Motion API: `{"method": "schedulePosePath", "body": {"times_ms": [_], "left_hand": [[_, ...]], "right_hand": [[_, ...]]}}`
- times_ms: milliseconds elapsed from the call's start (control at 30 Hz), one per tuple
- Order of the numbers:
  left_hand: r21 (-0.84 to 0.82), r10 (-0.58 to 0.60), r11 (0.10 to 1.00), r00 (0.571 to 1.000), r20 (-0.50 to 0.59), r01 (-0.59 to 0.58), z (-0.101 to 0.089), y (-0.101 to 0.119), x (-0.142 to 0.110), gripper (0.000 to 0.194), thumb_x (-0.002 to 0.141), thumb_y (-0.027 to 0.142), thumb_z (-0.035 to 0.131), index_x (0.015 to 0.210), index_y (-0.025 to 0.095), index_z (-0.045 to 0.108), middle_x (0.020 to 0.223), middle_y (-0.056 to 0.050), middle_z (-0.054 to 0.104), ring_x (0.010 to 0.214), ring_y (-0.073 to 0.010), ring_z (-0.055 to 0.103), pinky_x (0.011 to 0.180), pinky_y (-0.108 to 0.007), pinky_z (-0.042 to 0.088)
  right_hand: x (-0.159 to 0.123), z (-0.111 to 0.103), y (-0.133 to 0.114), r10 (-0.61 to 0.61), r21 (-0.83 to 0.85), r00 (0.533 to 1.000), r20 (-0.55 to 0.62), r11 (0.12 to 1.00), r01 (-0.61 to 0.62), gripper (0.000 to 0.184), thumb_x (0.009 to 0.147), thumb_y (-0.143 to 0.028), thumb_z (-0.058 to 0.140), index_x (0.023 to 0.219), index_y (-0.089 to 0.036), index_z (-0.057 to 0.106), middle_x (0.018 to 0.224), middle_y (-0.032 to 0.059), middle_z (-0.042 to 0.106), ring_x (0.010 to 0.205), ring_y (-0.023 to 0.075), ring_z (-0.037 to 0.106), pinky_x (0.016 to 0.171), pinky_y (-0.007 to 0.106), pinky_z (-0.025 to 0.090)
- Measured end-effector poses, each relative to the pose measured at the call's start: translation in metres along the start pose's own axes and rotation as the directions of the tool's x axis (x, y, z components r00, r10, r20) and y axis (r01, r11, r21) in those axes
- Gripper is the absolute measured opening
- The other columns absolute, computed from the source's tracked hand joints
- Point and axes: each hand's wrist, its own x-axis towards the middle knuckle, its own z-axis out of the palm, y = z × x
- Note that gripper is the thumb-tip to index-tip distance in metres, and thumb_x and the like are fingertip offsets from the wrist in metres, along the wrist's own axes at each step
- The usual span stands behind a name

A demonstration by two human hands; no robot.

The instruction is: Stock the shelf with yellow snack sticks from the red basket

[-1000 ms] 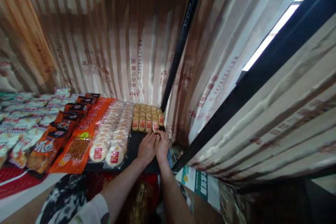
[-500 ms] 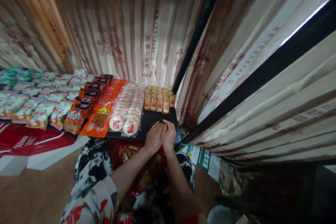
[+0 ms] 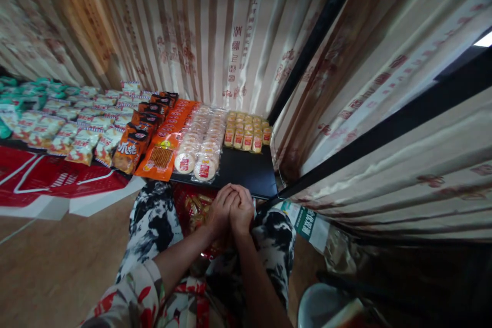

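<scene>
The left hand [image 3: 221, 209] is being pressed against the right hand [image 3: 243, 210], at the near edge of the black shelf [image 3: 251, 170]. The fingers of both are being curled inward together; whether anything is being gripped between them cannot be told. Gold-wrapped pieces [image 3: 197, 206], below the near edge, are being partly covered by the left arm. Yellow packets [image 3: 247, 139] are being displayed far right, beside pale round crackers [image 3: 205, 168].

Palms of left hand [image 3: 222, 211] and right hand [image 3: 243, 210] hidden (any contents unseen), green packets [image 3: 34, 90] cropped at left.
</scene>
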Motion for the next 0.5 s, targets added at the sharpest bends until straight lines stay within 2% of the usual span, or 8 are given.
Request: {"method": "schedulePosePath", "body": {"times_ms": [100,233,300,333,367,400,433,500], "left_hand": [[-0.025,-0.053,0.998,0.998,0.022,0.054,0.0,-0.01,-0.023,0.034,0.089,0.019,0.042,0.122,0.018,0.049,0.128,-0.011,0.051,0.129,-0.0206,0.038,0.105,-0.043,0.04],[-0.071,-0.093,0.993,0.994,0.056,0.096,-0.003,-0.027,-0.049,0.032,0.087,0.016,0.043,0.118,0.018,0.052,0.128,-0.009,0.052,0.126,-0.0187,0.041,0.105,-0.04,0.04],[-0.1,-0.149,0.982,0.982,0.118,0.161,-0.006,-0.038,-0.056,0.033,0.084,0.012,0.045,0.115,0.018,0.056,0.122,-0.009,0.056,0.12,-0.0183,0.047,0.103,-0.038,0.041],[-0.113,-0.216,0.965,0.962,0.166,0.236,-0.008,-0.044,-0.058,0.034,0.083,0.008,0.045,0.112,0.018,0.058,0.118,-0.008,0.058,0.117,-0.0174,0.05,0.103,-0.037,0.041],[-0.115,-0.312,0.933,0.925,0.218,0.342,-0.009,-0.051,-0.059,0.035,0.082,0.005,0.044,0.109,0.019,0.06,0.117,-0.007,0.06,0.114,-0.0166,0.051,0.102,-0.036,0.041],[-0.102,-0.434,0.875,0.859,0.272,0.474,-0.009,-0.058,-0.06,0.036,0.081,0.002,0.043,0.107,0.019,0.061,0.115,-0.006,0.061,0.112,-0.0158,0.053,0.102,-0.034,0.041],[-0.059,-0.59,0.768,0.741,0.322,0.638,-0.009,-0.066,-0.06,0.035,0.081,0.001,0.043,0.103,0.02,0.062,0.112,-0.003,0.062,0.11,-0.0146,0.054,0.101,-0.032,0.041],[0.031,-0.742,0.631,0.591,0.316,0.775,-0.006,-0.081,-0.061,0.028,0.084,0.003,0.042,0.1,0.014,0.062,0.106,-0.007,0.063,0.103,-0.0165,0.058,0.093,-0.034,0.047]], "right_hand": [[-0.018,0.007,0.001,-0.042,0.024,0.998,0.046,0.999,0.04,0.036,0.081,-0.015,0.032,0.086,-0.018,0.067,0.092,0.0072,0.065,0.089,0.0171,0.058,0.085,0.031,0.045],[-0.04,0.021,0.011,-0.02,0.043,0.992,0.122,0.999,0.015,0.035,0.081,-0.015,0.032,0.088,-0.017,0.067,0.091,0.0073,0.065,0.089,0.0168,0.058,0.087,0.03,0.044],[-0.048,0.031,0.019,0.036,-0.007,0.973,0.229,0.999,-0.036,0.036,0.079,-0.011,0.032,0.088,-0.017,0.066,0.091,0.0071,0.066,0.089,0.0163,0.058,0.088,0.029,0.044],[-0.052,0.036,0.025,0.077,-0.058,0.949,0.305,0.996,-0.062,0.036,0.078,-0.01,0.031,0.089,-0.016,0.066,0.091,0.0071,0.066,0.09,0.0163,0.058,0.088,0.029,0.043],[-0.055,0.041,0.03,0.126,-0.122,0.919,0.374,0.989,-0.086,0.036,0.078,-0.009,0.032,0.09,-0.016,0.065,0.092,0.0074,0.066,0.091,0.0164,0.058,0.088,0.029,0.043],[-0.058,0.046,0.036,0.172,-0.192,0.882,0.439,0.977,-0.095,0.036,0.078,-0.009,0.033,0.093,-0.016,0.065,0.096,0.0082,0.066,0.094,0.0169,0.058,0.088,0.029,0.043],[-0.061,0.05,0.041,0.215,-0.256,0.843,0.494,0.962,-0.096,0.036,0.078,-0.008,0.033,0.095,-0.015,0.065,0.099,0.009,0.066,0.096,0.0169,0.058,0.089,0.029,0.042],[-0.066,0.059,0.051,0.254,-0.303,0.798,0.547,0.948,-0.094,0.035,0.077,-0.006,0.036,0.094,-0.014,0.065,0.098,0.0105,0.067,0.094,0.0177,0.059,0.086,0.029,0.042]]}}
